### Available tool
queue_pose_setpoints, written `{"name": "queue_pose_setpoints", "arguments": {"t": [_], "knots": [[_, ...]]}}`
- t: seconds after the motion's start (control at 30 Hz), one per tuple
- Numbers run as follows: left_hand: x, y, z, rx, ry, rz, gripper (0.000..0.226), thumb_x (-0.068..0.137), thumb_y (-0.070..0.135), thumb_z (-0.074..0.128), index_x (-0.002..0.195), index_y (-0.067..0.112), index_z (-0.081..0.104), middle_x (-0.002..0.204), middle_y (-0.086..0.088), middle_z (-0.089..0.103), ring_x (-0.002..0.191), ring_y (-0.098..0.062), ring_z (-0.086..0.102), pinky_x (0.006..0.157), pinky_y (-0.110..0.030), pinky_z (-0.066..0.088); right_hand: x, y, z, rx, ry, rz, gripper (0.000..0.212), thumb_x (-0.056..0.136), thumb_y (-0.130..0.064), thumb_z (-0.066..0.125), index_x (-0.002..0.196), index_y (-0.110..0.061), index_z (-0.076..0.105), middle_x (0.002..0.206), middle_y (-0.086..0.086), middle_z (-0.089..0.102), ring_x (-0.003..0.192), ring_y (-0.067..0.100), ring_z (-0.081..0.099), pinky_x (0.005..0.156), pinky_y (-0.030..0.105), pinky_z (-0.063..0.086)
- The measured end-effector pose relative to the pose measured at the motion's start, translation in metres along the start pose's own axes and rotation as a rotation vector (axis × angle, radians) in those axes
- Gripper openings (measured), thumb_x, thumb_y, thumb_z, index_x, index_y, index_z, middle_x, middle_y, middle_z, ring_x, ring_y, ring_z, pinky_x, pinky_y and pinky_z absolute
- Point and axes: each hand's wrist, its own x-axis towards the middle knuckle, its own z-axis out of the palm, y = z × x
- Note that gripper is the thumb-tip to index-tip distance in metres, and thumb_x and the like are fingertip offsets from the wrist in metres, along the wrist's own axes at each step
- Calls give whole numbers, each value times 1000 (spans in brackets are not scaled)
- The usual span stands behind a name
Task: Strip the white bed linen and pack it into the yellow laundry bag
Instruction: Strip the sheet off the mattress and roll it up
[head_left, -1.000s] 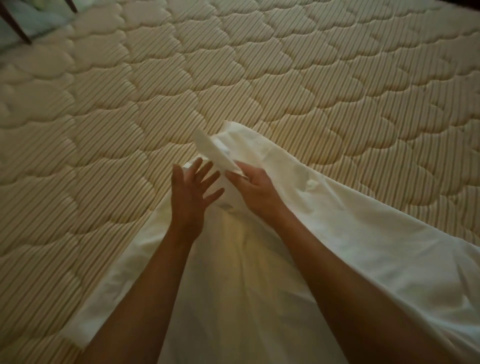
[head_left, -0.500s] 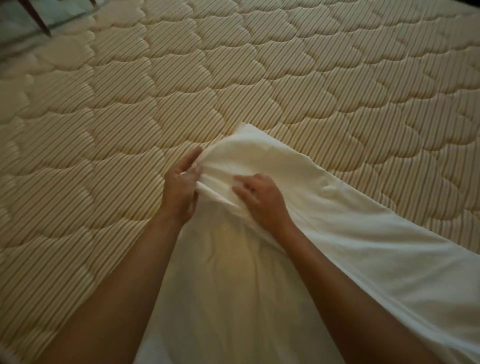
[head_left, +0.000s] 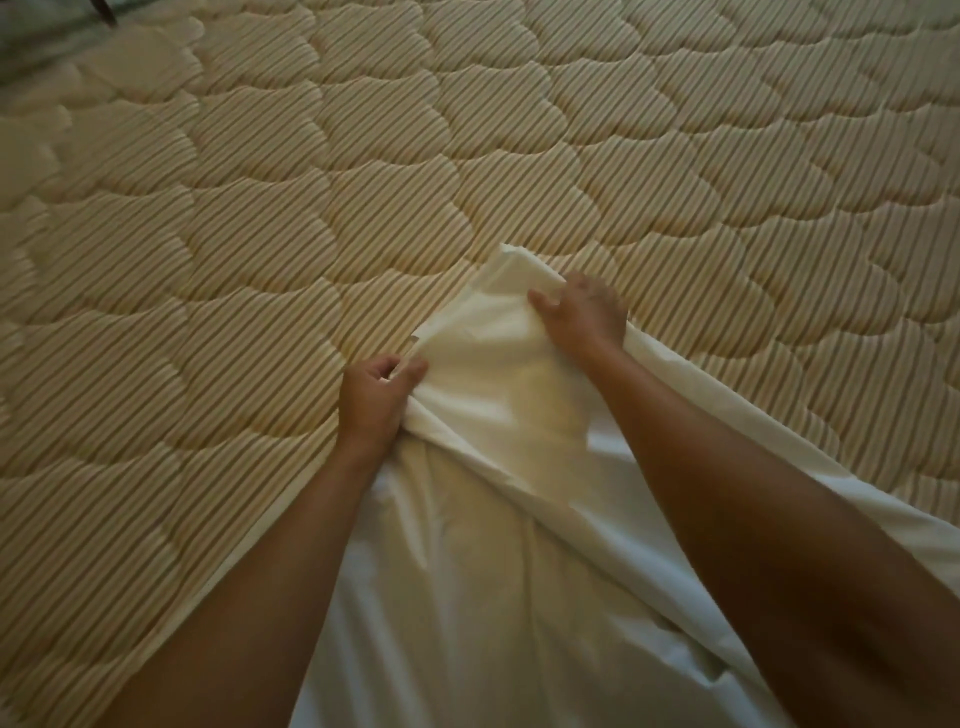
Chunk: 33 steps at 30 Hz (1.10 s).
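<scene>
Hands have spread apart: left hand (head_left: 375, 395) pinches sheet (head_left: 493, 545) edge mid-frame, right hand (head_left: 584, 312) grips the far corner. Mattress (head_left: 260, 234) bare; bag unseen.

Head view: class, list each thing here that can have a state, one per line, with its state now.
white sheet: pulled loose, gathered and creased, lying on the mattress, both hands on its far end
mattress: bare, quilted, sheet over only its near part
left hand: fingers curled, gripping the sheet's edge
right hand: fingers curled, grasping the sheet near its far corner
</scene>
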Motion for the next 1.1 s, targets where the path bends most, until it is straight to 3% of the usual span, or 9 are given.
{"name": "queue_pose_setpoints", "arguments": {"t": [0.1, 0.2, 0.33, 0.4, 0.5, 0.6, 0.7, 0.83, 1.1], "knots": [[9, -1, 1, 220, 71, 107, 37, 88, 33, 70, 67, 6, 56, 60, -1, 51, 58, -15, 43, 58, -35, 30, 17, -12, -3, -1, 49, -91, 41, 104, -42, 35, 121, -12, 58, 123, 14, 63, 113, 33, 58, 89, 39, 41], [17, -10, -1, 510, 226, 303, 32, 91, 32, 67, 68, 16, 52, 69, -7, 52, 68, -26, 48, 62, -34, 27, 30, -21, 6, -25, 179, -183, 40, 104, -44, 32, 116, -17, 59, 116, 10, 67, 108, 32, 61, 85, 39, 41], [22, -27, 7, 496, 260, 349, 22, 89, 30, 63, 80, 11, 58, 77, -9, 55, 75, -27, 50, 71, -38, 36, 31, -7, 47, -16, 244, -202, 36, 104, -41, 32, 110, -16, 57, 108, 6, 65, 100, 28, 61, 79, 37, 39], [20, -24, 6, 468, 236, 320, 18, 90, 28, 62, 86, 11, 57, 82, -4, 55, 78, -23, 49, 72, -33, 33, 30, -4, 54, 4, 318, -226, 36, 102, -41, 36, 111, -14, 57, 108, 7, 63, 99, 29, 59, 84, 40, 41], [2, -23, -5, 622, 222, 281, 24, 97, 33, 52, 87, 12, 56, 86, -10, 58, 81, -28, 52, 70, -30, 28, 33, 0, 56, -115, 339, -286, 46, 100, -43, 36, 134, -17, 51, 129, 8, 56, 118, 31, 50, 100, 43, 31], [-31, -26, -17, 823, 318, 206, 45, 99, 43, 36, 81, 9, 59, 80, -16, 64, 74, -36, 58, 64, -37, 34, 23, -15, 57, -59, 323, -601, 51, 98, -45, 34, 140, -22, 53, 140, 3, 54, 132, 27, 46, 112, 41, 23], [-46, -27, -19, 914, 354, 98, 61, 99, 46, 26, 77, 5, 66, 72, -19, 67, 63, -39, 62, 58, -35, 34, 1, -45, 77, 98, 128, -960, 41, 99, -41, 39, 120, -23, 69, 121, 0, 67, 123, 22, 54, 114, 37, 23], [-41, -20, -18, 976, 331, -15, 77, 101, 51, 19, 72, 0, 69, 66, -22, 68, 60, -41, 66, 58, -37, 43, -6, -70, 97, -37, 144, -1046, 33, 96, -43, 45, 98, -20, 70, 93, 4, 61, 95, 28, 55, 93, 41, 41], [-35, -18, -30, 916, 216, 27, 74, 103, 56, 22, 80, 5, 71, 81, -19, 72, 78, -41, 69, 69, -41, 47, -10, -81, 101, -211, 343, -1173, 40, 97, -42, 45, 68, -20, 62, 63, 3, 66, 58, 28, 64, 59, 35, 47]]}}
